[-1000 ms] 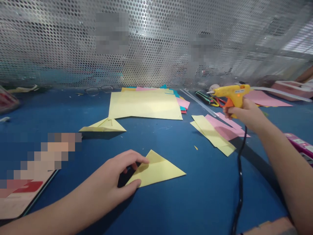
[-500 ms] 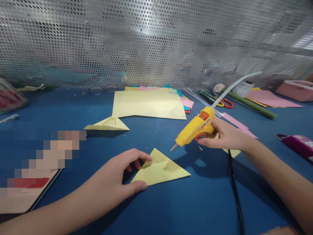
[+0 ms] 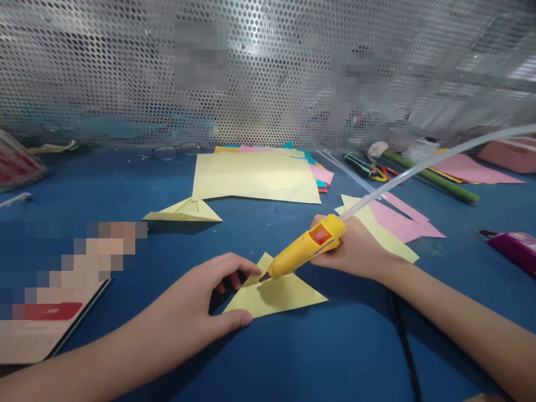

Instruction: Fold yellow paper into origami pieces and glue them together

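In my right hand is a yellow hot glue gun with a long clear glue stick sticking out of its back. Its dark nozzle points down at a folded pale-yellow paper triangle; whether the tip touches the paper I cannot tell. My left hand steadies the triangle's left side, thumb on the lower edge and fingertips near the top. Another folded yellow paper lies farther back on the left. The gun's trigger is hidden from view.
Yellow sheets lie at the back, with pink paper to the right. A cutter, a green stem and a purple packet sit rightward. A phone-like device is at left. The gun's black cord trails toward me.
My right hand has brought the glue gun left and down, so its nozzle is now over the upper part of the paper triangle. My left hand and the paper have stayed put.
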`<state>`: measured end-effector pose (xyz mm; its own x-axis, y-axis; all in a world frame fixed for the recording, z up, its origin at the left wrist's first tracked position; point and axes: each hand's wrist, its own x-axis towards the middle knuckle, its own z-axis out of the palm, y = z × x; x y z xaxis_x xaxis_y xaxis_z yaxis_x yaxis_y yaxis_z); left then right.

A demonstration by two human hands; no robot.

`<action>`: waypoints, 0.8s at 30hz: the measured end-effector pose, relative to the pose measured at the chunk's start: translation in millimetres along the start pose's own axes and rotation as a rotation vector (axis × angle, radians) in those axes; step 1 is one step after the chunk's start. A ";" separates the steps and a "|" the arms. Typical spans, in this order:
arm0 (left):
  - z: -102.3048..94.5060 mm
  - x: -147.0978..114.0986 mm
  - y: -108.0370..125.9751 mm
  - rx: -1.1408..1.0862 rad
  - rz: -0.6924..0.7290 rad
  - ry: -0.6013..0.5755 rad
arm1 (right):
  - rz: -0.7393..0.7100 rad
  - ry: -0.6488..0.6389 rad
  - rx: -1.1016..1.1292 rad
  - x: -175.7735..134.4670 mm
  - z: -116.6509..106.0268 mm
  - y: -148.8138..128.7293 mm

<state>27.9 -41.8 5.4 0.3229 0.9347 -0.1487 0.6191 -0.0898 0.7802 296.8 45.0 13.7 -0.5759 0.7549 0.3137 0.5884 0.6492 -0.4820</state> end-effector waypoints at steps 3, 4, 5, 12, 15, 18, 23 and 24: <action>-0.1 0.3 -0.3 -0.006 -0.013 -0.007 | -0.038 0.009 -0.017 -0.7 0.3 0.0; 0.0 0.1 -0.7 -0.006 -0.016 -0.007 | -0.052 0.010 -0.024 -0.9 0.8 -0.1; 0.1 -0.2 -1.1 -0.006 -0.019 -0.008 | -0.067 0.010 -0.030 -1.1 1.4 -0.2; -0.5 -1.4 -2.9 -0.010 -0.028 -0.004 | -0.161 0.030 -0.072 -2.6 2.3 -1.6; 0.0 0.1 -3.2 -0.012 -0.029 -0.007 | -0.207 0.042 -0.082 -3.1 0.9 -0.3; 0.3 1.7 -3.3 -0.013 -0.028 -0.006 | -0.247 0.053 -0.094 -3.0 -0.2 1.2; 0.6 -0.2 -3.3 -0.011 -0.024 -0.005 | -0.327 0.081 -0.108 -2.5 -1.5 1.2; 0.7 -0.8 -3.5 -0.010 -0.024 -0.006 | -0.343 0.085 -0.106 -2.5 -1.7 1.1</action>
<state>25.9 -42.5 2.4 0.3123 0.9345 -0.1709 0.6197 -0.0640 0.7822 299.9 44.0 13.8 -0.7036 0.4936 0.5112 0.4271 0.8687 -0.2509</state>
